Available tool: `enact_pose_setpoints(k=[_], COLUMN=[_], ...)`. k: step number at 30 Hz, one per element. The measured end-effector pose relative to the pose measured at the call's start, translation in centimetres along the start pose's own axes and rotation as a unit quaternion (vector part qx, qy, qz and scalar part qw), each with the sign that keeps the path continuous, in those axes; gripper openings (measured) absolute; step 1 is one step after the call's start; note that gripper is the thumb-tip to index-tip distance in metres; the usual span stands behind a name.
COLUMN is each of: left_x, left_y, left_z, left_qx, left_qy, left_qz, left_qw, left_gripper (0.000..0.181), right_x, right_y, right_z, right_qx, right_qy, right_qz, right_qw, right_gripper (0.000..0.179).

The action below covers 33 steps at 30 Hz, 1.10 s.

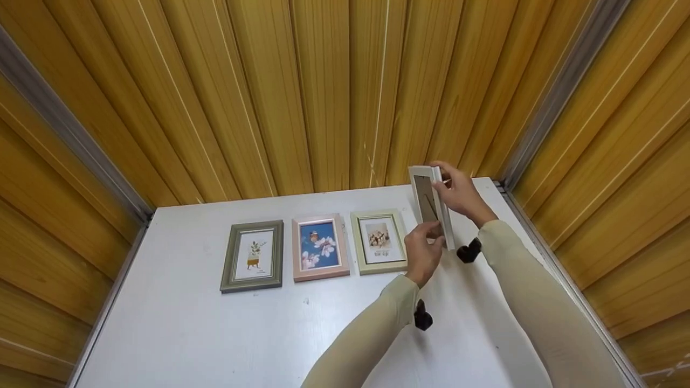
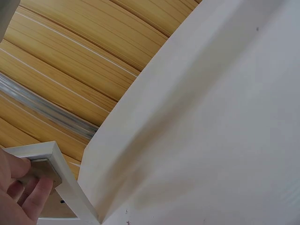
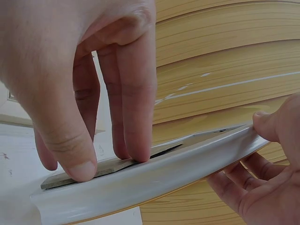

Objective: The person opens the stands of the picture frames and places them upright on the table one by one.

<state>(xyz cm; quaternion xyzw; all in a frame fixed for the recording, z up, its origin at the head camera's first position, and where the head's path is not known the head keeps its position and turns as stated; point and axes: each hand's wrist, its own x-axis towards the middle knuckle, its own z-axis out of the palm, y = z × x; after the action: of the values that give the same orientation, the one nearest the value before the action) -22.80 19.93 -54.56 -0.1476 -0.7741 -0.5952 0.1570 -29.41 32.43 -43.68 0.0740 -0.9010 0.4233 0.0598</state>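
Observation:
A white picture frame (image 1: pixel 447 229) stands on end near the far right of the white table, its brown back facing left. My right hand (image 1: pixel 460 193) grips its upper part, thumb on the back side and fingers round the front, as the right wrist view shows. Low on the back, my left hand (image 1: pixel 423 254) pinches the frame's stand leg (image 2: pixel 52 173) between thumb and fingers. In the left wrist view that leg tilts out a little from the brown backing. The picture side of this frame is hidden.
To the left, a light green frame (image 1: pixel 357 245), a pink frame (image 1: pixel 297 253) and a dark green frame (image 1: pixel 230 258) lie in a row, pictures up, on the white table (image 1: pixel 183 323). Wood-patterned panels (image 1: pixel 323 97) rise behind and at both sides, with metal posts (image 1: pixel 560 91) at the corners.

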Motion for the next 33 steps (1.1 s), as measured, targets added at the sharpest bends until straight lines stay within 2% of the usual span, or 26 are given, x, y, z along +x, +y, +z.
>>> enact_pose_setpoints(k=[9, 18, 26, 33], left_x=[0.1, 0.4, 0.8, 0.9], left_y=[0.6, 1.1, 0.9, 0.4], left_z=[-0.6, -1.2, -2.1, -2.8], left_qx=[0.011, 0.001, -0.001, 0.027], left_qy=[-0.004, -0.012, -0.012, -0.013], left_qz=[-0.004, -0.038, -0.029, -0.012], left_qw=[0.9999, 0.9992, 0.9995, 0.9995], left_gripper=[0.029, 0.033, 0.031, 0.030], right_x=[-0.3, -0.3, -0.2, -0.1], right_y=[-0.1, -0.4, -0.6, -0.2], right_z=[-0.4, -1.0, -1.3, -1.3], right_qx=[0.019, 0.024, 0.016, 0.015], right_qy=[0.001, 0.007, 0.010, 0.012], right_qz=[-0.020, -0.035, -0.039, -0.036], right_qw=[0.9996, 0.9991, 0.9991, 0.9992], right_gripper=[0.047, 0.046, 0.046, 0.048])
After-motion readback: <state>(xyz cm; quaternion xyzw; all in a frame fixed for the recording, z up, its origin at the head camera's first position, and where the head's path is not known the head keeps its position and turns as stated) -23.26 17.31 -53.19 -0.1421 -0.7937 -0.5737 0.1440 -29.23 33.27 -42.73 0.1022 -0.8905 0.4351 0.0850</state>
